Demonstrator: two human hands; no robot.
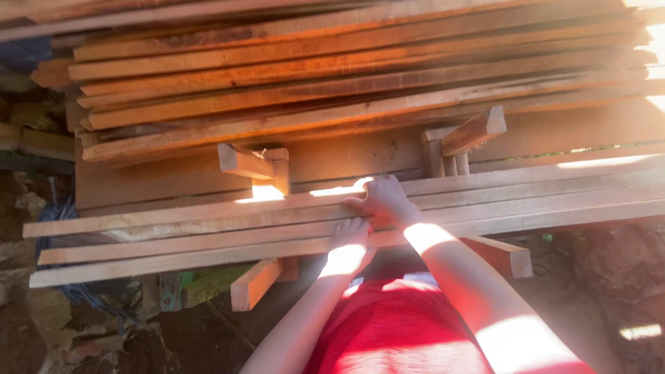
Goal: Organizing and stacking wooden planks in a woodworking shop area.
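Wooden boards (pixel 332 76) fill the upper half of the view, stacked flat in a reddish pile that runs from nine o'clock to three o'clock. Below them, toward six o'clock, a lower layer of long planks (pixel 173 235) lies across short crosspieces (pixel 255 282). More short blocks (pixel 474 130) stand between the two layers. A red garment (pixel 388 325) shows at six o'clock. The right hand (pixel 382 199) lies at the centre, fingers curled over the far edge of a plank, gripping it. The left hand (pixel 350 246) rests just toward seven o'clock of it, palm down and fingers spread flat on the nearest planks, pressing rather than clasping. Bare earth (pixel 609 277) lies at four o'clock.
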